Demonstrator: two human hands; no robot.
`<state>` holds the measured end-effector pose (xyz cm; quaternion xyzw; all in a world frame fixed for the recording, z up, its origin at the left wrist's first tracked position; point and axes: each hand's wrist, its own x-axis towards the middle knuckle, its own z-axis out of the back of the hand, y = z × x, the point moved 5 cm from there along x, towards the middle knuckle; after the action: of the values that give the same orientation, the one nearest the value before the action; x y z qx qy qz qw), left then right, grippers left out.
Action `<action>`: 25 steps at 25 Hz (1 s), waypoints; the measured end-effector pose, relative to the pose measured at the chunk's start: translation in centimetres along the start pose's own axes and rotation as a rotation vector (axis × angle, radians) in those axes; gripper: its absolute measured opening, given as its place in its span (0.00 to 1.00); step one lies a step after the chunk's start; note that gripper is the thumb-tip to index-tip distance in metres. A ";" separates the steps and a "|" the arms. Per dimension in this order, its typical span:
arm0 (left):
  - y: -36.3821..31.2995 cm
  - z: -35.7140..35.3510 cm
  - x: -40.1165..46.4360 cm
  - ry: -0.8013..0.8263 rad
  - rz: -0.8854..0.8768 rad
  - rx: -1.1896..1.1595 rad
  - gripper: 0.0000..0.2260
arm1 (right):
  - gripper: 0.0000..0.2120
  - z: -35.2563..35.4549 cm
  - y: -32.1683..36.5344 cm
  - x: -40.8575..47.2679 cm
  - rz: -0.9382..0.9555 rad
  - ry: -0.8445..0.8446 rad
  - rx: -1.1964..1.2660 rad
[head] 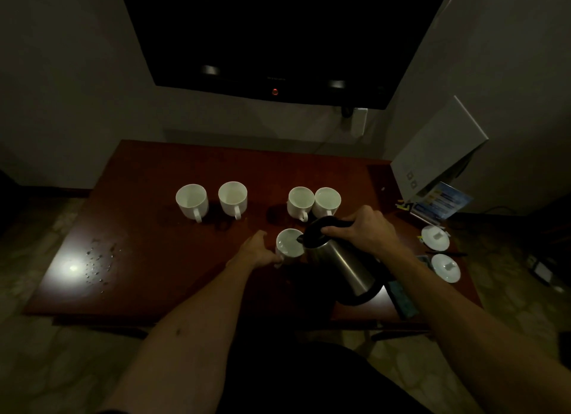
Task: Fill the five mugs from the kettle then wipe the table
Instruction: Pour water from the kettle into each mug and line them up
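Poured from one steel kettle [340, 259] with black handle into the nearest of five white ceramic mugs [289, 243] on the dark red wooden table [154, 228].

Right hand [364, 228] wrapped round the kettle handle, spout tipped over the near mug; left hand [258, 250] curled against that mug's side. Four other mugs [191, 199] lined up behind, in two pairs. Two white round lids [435, 237] at the right edge. Water droplets [99, 259] scattered left. No writing legible on the black television [278, 27] or the blue leaflet [441, 202].
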<state>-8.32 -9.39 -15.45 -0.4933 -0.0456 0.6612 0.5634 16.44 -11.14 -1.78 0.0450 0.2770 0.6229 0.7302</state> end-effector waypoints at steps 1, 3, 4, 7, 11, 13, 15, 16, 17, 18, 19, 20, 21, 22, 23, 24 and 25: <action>0.0 -0.1 0.1 0.001 0.000 -0.001 0.44 | 0.23 0.0 0.0 0.0 0.004 0.000 0.001; 0.0 -0.1 -0.1 0.004 0.005 -0.004 0.44 | 0.22 0.0 0.0 -0.2 0.002 -0.003 0.009; 0.0 -0.2 -0.1 0.007 0.008 -0.005 0.44 | 0.22 -0.1 -0.1 -0.3 -0.001 -0.006 0.016; 0.0 -0.5 -0.1 0.010 0.015 0.004 0.44 | 0.21 -0.2 -0.2 -0.4 -0.008 -0.012 0.007; 0.0 -0.9 -0.3 0.016 0.036 0.007 0.45 | 0.21 -0.3 -0.3 -0.5 0.003 -0.017 0.004; 0.2 -1.1 -0.2 0.014 0.045 0.001 0.45 | 0.23 -0.4 -0.7 -0.7 0.016 -0.027 0.036; 0.4 -1.4 0.0 0.011 0.055 -0.011 0.47 | 0.27 -0.7 -1.4 -1.0 0.034 -0.048 0.088; 0.6 -1.5 0.0 0.008 0.062 -0.012 0.48 | 0.29 -1.0 -1.8 -1.3 0.041 -0.056 0.126; 0.8 -1.6 0.2 0.003 0.062 -0.010 0.49 | 0.31 -1.2 -2.2 -1.6 0.041 -0.066 0.175; 0.8 -1.8 0.1 -0.009 0.065 -0.009 0.49 | 0.34 -1.5 -2.6 -2.0 0.042 -0.078 0.233; 0.9 -2.0 0.2 -0.023 0.064 -0.002 0.48 | 0.37 -1.9 -3.2 -2.4 0.036 -0.098 0.277; 0.7 -2.2 0.0 -0.037 0.064 0.006 0.47 | 0.38 -2.2 -3.6 -2.7 0.032 -0.125 0.310; 0.3 -2.3 -0.4 -0.051 0.059 0.015 0.44 | 0.37 -2.6 -3.9 -2.9 0.026 -0.152 0.326; -0.1 -2.4 -0.7 -0.065 0.053 0.028 0.41 | 0.34 -2.9 -4.2 -3.1 0.023 -0.179 0.340; -0.6 -2.5 -1.0 -0.088 0.041 0.048 0.38 | 0.31 -3.2 -4.5 -3.3 0.014 -0.213 0.352; -1.0 -2.5 -1.4 -0.119 0.043 0.078 0.35 | 0.29 -3.5 -5.0 -3.3 0.001 -0.254 0.371; -1.3 -2.6 -1.5 -0.149 0.042 0.115 0.34 | 0.29 -3.7 -5.4 -3.4 -0.016 -0.298 0.405</action>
<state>-5.77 -11.43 -15.07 -0.4103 -0.0392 0.7092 0.5719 19.31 -16.57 -5.96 0.2795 0.2859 0.5354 0.7440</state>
